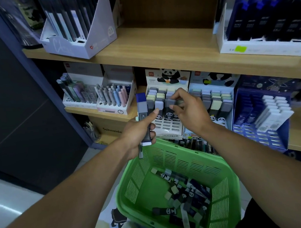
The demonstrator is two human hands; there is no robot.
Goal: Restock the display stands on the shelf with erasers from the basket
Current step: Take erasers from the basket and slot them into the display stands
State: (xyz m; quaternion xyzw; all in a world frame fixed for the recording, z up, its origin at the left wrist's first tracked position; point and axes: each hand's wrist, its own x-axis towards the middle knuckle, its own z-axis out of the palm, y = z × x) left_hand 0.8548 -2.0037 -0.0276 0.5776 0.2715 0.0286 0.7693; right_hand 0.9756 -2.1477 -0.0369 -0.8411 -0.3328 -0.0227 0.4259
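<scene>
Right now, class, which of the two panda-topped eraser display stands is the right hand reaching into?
The left panda-topped stand, beside the pastel pens; the right hand pinches an eraser there.

Above you, a white pen box [76, 38] sits left on the upper shelf board [157, 45], a white box of dark refills [266, 27] right. Below the board's left end stand pastel pens [113, 97].

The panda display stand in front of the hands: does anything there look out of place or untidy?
The panda display stand is unevenly filled: erasers stand in its upper rows, but the lower front slots are empty. In the green basket the loose erasers lie jumbled.
</scene>
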